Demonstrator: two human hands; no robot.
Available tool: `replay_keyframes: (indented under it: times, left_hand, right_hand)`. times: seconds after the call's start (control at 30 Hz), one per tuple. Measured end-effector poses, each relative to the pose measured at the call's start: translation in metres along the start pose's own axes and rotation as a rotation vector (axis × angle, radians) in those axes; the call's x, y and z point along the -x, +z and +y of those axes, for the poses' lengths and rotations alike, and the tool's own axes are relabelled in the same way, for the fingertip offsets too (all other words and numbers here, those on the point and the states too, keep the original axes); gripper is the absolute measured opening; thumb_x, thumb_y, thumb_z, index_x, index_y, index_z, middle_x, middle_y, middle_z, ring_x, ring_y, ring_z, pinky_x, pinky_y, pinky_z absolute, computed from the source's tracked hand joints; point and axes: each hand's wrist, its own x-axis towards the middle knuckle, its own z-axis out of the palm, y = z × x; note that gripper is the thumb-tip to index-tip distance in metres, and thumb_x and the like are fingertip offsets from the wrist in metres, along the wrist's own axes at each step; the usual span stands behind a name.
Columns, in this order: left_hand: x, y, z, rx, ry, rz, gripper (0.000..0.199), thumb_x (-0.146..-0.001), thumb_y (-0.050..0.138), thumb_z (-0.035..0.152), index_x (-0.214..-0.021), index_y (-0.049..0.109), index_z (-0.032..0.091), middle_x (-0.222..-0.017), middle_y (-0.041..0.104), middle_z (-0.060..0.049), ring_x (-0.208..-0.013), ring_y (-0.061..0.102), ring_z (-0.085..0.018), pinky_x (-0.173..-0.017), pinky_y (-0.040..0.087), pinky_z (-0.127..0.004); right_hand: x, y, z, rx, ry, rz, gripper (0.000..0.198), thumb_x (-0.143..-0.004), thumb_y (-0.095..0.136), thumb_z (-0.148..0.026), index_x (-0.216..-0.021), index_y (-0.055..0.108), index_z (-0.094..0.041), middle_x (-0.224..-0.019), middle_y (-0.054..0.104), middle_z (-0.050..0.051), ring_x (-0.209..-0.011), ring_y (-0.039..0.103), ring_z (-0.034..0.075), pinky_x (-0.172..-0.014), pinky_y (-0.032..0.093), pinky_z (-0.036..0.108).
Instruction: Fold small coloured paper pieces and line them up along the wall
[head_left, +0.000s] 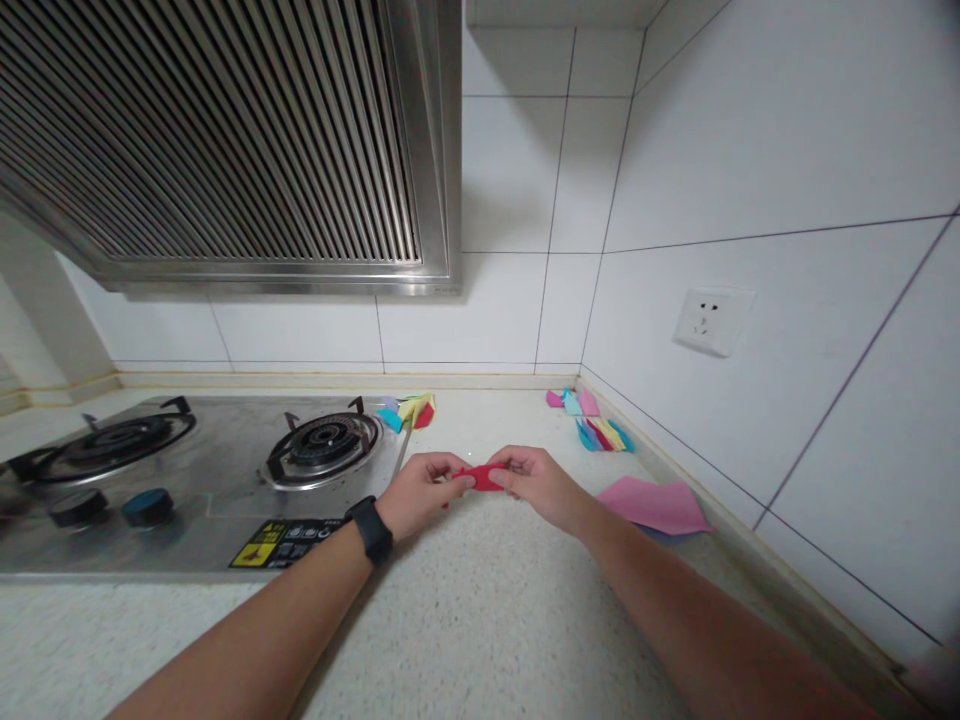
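A small piece of red folded paper (484,478) is stretched between my two hands, a little above the speckled countertop (480,600). My left hand (426,492), with a black watch on its wrist, pinches the paper's left end between thumb and fingers. At the other end, my right hand (536,484) grips it the same way. Fingers cover both ends, so the paper's full shape is hidden. To the right of my right forearm lies a pink paper sheet (660,503) with a darker sheet beneath it.
A steel gas stove (202,500) fills the left side, under a range hood (225,140). Colourful folded papers (415,408) rest by its right edge. More folded pieces (574,402) and a multicoloured bundle (604,434) lie near the right wall, which holds a socket (712,322).
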Motion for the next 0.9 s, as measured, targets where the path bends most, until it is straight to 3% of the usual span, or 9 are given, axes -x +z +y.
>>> replay_keyframes:
  times: [0.9]
  left_hand:
    - [0.002, 0.0022, 0.0017, 0.083, -0.051, -0.08, 0.031, -0.072, 0.071, 0.041, -0.074, 0.064, 0.011, -0.058, 0.056, 0.001, -0.052, 0.046, -0.008, -0.051, 0.033, -0.02]
  right_hand:
    - [-0.002, -0.0097, 0.0049, 0.029, 0.068, -0.045, 0.023, -0.076, 0.066, -0.035, -0.081, 0.067, -0.013, -0.057, 0.049, -0.003, -0.055, 0.04, 0.009, -0.052, 0.027, 0.023]
